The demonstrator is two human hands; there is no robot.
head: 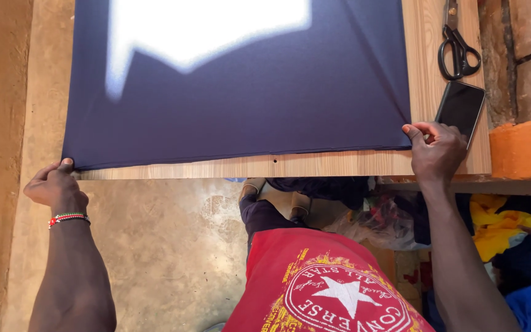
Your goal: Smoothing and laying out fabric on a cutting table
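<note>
At the near corners of the dark navy cloth (247, 92), both hands are pinching its hem: the left hand (53, 184), fingers curled shut, is gripping the left corner just where it is hanging past the edge of the wooden table (339, 165), and the right hand (439, 150), thumb and fingers closed together, is gripping the right corner, from which a crease is running diagonally up across the fabric. A beaded bracelet (69, 218) in red, white and green is circling the left wrist. The cloth is lying flat over most of the tabletop, its near edge running straight between the two hands and just short of the table's front edge, and a bright patch of light is falling across its far part. Just beside the right hand, a black phone (460, 107) is lying face up on the bare strip of table, and beyond it a pair of black-handled scissors (456, 46) is resting with the handles toward the person. Below the table, a red shirt (314, 283) with a white star print is showing, and heaps of yellow and blue fabric (505, 233) are lying at the right
</note>
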